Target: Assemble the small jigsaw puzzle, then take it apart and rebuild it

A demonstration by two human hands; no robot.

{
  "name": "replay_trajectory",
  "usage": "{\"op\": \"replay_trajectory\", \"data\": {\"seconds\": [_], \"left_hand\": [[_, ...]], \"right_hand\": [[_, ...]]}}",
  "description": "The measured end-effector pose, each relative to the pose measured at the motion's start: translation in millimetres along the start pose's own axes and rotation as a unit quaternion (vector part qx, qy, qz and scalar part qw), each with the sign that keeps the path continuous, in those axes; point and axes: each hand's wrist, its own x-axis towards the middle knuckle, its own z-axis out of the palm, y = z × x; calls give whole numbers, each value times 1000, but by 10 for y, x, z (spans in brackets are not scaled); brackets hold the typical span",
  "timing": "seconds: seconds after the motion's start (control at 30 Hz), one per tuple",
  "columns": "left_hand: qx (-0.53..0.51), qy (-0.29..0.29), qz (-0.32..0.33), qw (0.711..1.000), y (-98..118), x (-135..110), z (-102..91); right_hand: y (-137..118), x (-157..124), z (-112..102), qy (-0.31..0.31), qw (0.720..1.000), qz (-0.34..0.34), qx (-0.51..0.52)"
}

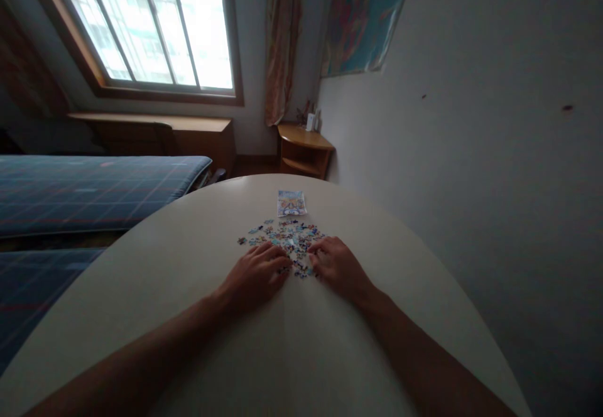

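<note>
Loose jigsaw puzzle pieces (291,238) lie in a scattered heap on the round white table (282,354). My left hand (257,274) rests palm down at the heap's near left side, its slightly bent fingers over a few pieces. Across from it, my right hand (335,267) touches the right side of the heap, thumb and forefinger apart. I see no piece lifted in either hand; whatever lies under the fingers is hidden. Just beyond the heap is a small picture sheet (291,203), lying flat.
A plaid mattress (94,191) stands left of the table. Behind are a wooden desk (202,124) and a corner shelf (304,137) holding small items. The white wall (471,172) runs close along the table's right side, under a poster (362,21).
</note>
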Motion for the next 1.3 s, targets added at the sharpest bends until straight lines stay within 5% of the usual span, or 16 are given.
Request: {"op": "replay_trajectory", "data": {"seconds": [0.3, 1.3], "left_hand": [[-6, 0, -49, 999, -13, 30, -36], [35, -12, -97, 995, -196, -26, -145]], "right_hand": [[-77, -33, -16, -69, 995, -61, -38], [4, -29, 44, -28, 998, -47, -15]]}}
